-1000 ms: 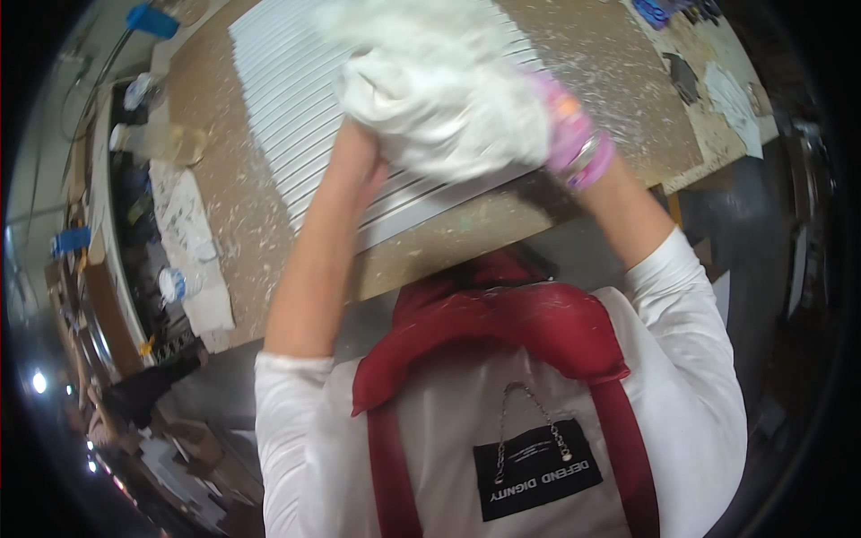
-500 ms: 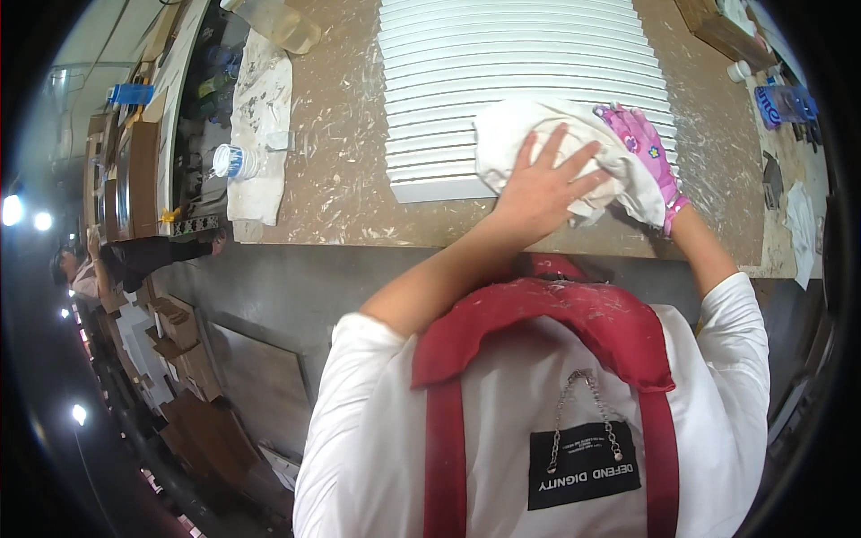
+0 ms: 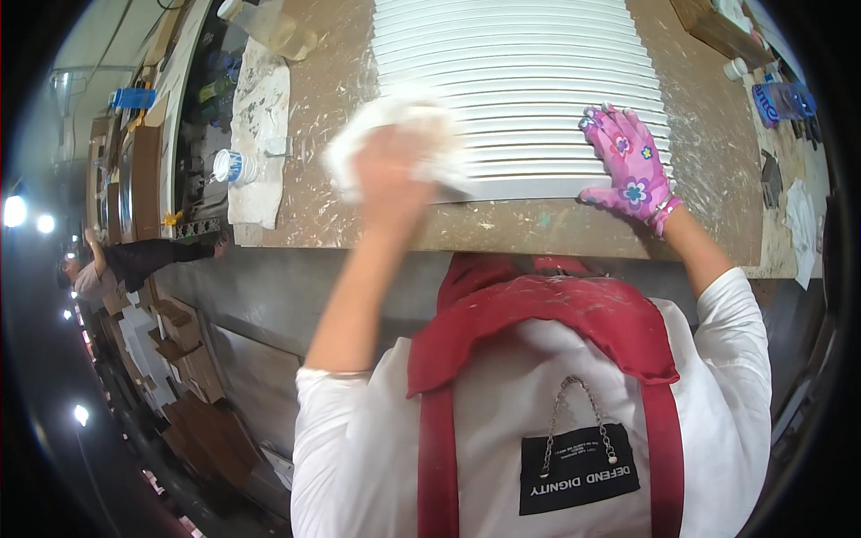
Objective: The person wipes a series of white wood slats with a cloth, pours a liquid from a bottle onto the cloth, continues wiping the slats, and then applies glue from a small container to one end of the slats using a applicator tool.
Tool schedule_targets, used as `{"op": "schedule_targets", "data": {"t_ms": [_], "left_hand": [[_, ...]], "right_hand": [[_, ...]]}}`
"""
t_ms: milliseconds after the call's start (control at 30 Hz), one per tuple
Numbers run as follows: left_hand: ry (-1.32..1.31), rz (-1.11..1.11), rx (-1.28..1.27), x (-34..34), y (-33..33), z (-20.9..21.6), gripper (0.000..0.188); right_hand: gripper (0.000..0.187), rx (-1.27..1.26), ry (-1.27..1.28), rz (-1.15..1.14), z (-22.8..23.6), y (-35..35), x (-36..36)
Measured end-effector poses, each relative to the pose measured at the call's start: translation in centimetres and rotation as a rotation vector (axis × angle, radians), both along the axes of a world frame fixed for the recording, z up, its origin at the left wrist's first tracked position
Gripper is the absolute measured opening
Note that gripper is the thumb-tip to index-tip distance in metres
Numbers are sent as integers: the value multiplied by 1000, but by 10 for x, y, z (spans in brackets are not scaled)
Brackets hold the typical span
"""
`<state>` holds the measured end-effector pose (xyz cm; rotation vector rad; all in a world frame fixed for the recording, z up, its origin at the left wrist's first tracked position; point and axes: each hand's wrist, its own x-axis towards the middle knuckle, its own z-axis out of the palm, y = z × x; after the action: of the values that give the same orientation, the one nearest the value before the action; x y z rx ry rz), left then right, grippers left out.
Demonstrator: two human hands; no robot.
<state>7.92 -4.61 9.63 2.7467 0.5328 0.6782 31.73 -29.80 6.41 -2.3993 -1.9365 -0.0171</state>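
From where I stand, the left hand [image 3: 393, 166] is a bare blur over a bunched white cloth [image 3: 354, 139] at the near left corner of the white slatted panel [image 3: 529, 99]. The palm is down on the cloth, but I can't tell whether the fingers grip it or only press it. The cloth covers that corner and spills past the panel's left edge.

The right hand [image 3: 630, 170], in a pink flowered glove, lies on the panel's near right corner, palm down, fingers loosely spread, thumb out along the near edge. It has nothing in its grasp.

Under the panel I see a brown tabletop [image 3: 717, 143], scuffed and flecked with white. Off to the panel's left is a stained pale strip [image 3: 260, 197], with a small white tub [image 3: 235, 165] on its side and, farther up, a cloudy bottle [image 3: 278, 34] lying over.

Right of the panel sit a wooden box [image 3: 717, 27], a clear bottle with a blue label [image 3: 785, 103] and a crumpled white rag [image 3: 801, 233]. Well away to the panel's left, past the table, there's another person [image 3: 134, 262].
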Motion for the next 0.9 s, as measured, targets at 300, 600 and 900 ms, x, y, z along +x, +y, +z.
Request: {"op": "schedule_targets", "data": {"t_ms": [300,600,900], "left_hand": [[168,221,-23,-78,46,-57,41],[161,-289,142,21,-47,-32,45],[376,216,94,-85,70,0,39]], "right_hand": [[90,-13,-1,-9,5,3,-2],[88,-20,4,-18,4,6,-1],[89,33,-9,13,-1,3,1]]}}
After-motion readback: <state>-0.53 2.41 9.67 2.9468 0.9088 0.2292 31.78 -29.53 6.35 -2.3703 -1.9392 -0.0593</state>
